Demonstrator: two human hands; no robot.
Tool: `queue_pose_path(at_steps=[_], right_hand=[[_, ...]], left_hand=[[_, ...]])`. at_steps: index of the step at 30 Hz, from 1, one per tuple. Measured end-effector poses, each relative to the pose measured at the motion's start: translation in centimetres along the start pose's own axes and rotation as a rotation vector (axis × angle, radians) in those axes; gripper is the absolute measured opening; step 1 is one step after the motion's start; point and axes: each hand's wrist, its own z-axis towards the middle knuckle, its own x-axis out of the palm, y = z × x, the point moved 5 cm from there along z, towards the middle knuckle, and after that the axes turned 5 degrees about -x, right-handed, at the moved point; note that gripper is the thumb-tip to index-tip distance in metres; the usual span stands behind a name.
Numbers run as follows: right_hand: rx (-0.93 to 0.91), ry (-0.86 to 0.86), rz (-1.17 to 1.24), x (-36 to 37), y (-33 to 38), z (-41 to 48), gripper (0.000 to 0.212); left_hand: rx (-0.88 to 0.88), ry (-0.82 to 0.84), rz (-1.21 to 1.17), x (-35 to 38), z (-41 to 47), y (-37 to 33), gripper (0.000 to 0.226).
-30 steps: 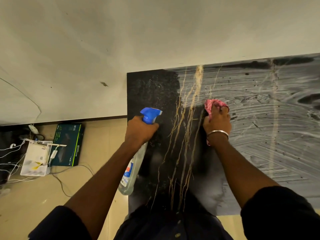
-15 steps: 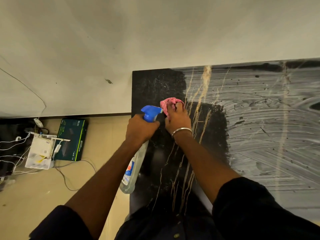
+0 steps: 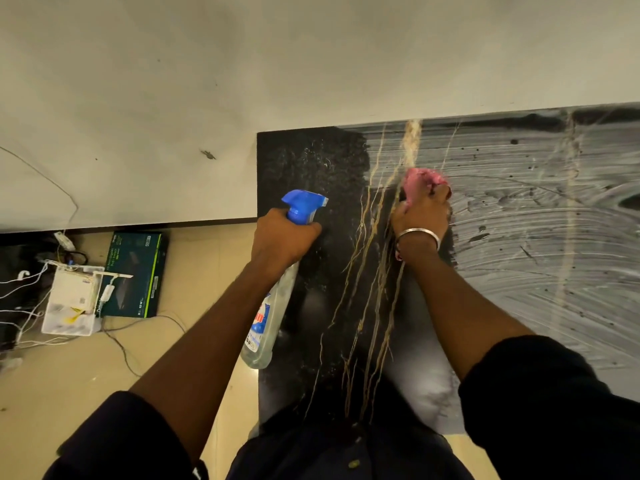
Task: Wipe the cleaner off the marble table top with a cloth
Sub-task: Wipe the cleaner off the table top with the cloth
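The black marble table top (image 3: 311,161) has gold veins and lies against the wall. Its left part looks dark and wiped, while white streaks of cleaner (image 3: 540,244) cover the right part. My right hand (image 3: 420,213) grips a bunched pink cloth (image 3: 420,181) and presses it on the marble at the edge of the white streaks. My left hand (image 3: 282,237) holds a clear spray bottle (image 3: 266,320) with a blue trigger head by its neck, over the table's left edge.
A pale wall (image 3: 311,57) runs along the table's far side. On the floor to the left lie a dark green box (image 3: 135,275), a white box (image 3: 71,303) and several white cables. My dark sleeves fill the lower corners.
My right hand swept the cloth left toward the bottle, then back right and a little farther from me, to the edge of the streaks. The dark wiped patch has widened. The left hand kept the bottle still.
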Motion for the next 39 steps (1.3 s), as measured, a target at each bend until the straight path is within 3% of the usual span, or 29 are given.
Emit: queue_pose_path(at_steps=[7, 11, 19, 24, 26, 32, 36, 39], right_hand=[[-0.342, 0.173, 0.001, 3.8, 10.9, -2.6, 0.054], [-0.471, 0.195, -0.016, 3.5, 10.4, -1.9, 0.06], [-0.113, 0.009, -0.052, -0.4, -0.9, 4.7, 0.053], [0.105, -0.043, 0.023, 0.3, 0.4, 4.9, 0.05], [0.071, -0.026, 0.021, 1.0, 3.5, 4.3, 0.052], [-0.311, 0.168, 0.06, 4.2, 14.2, 1.5, 0.053], [-0.464, 0.186, 0.009, 4.3, 13.8, 2.1, 0.057], [-0.357, 0.103, -0.03, 3.0, 9.8, 4.6, 0.056]], left_hand=[[-0.016, -0.029, 0.026, -0.4, 1.0, -0.1, 0.024], [-0.025, -0.018, 0.04, -0.3, 1.9, -1.1, 0.026], [0.007, 0.015, 0.027, 0.2, 3.6, -2.5, 0.027], [-0.01, 0.024, 0.041, 0.7, 4.9, -2.8, 0.031], [-0.019, 0.028, 0.044, 0.8, 5.2, -2.8, 0.031], [-0.022, -0.03, 0.042, 0.5, 6.1, -2.9, 0.034], [-0.049, -0.032, 0.035, 0.3, 6.9, -3.1, 0.031], [-0.046, -0.008, 0.027, 0.3, 7.5, -3.4, 0.032]])
